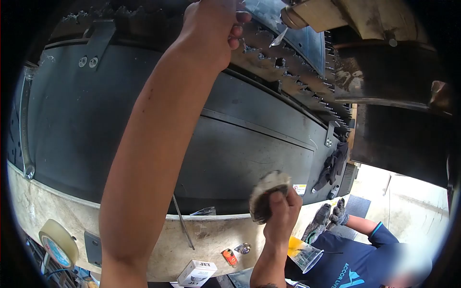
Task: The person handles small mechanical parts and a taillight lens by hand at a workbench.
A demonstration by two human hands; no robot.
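Observation:
My left hand (pixel 213 21) reaches to the top edge of the view, over the jagged metal slats (pixel 288 72) of a machine bed. Its fingertips curl inward, and whatever they hold is hidden. Beside those fingers lies a bluish metal sheet (pixel 307 43), with a pointed nozzle (pixel 279 37) just over it. Lower down, my right hand (pixel 283 211) grips a round, dirty white-and-black pad (pixel 261 197), its thumb pressed on the dark face. The pad is held in front of the machine's dark grey side panel (pixel 240 163).
A pale ledge (pixel 211 230) bears a thin rod (pixel 183 223), a tape roll (pixel 58 243), a JET box (pixel 197 272) and an orange packet (pixel 229 258). A wrench (pixel 26 125) stands at left. A co-worker in a navy shirt (pixel 336 259) and gloves is at lower right, near a clear cup (pixel 306 257).

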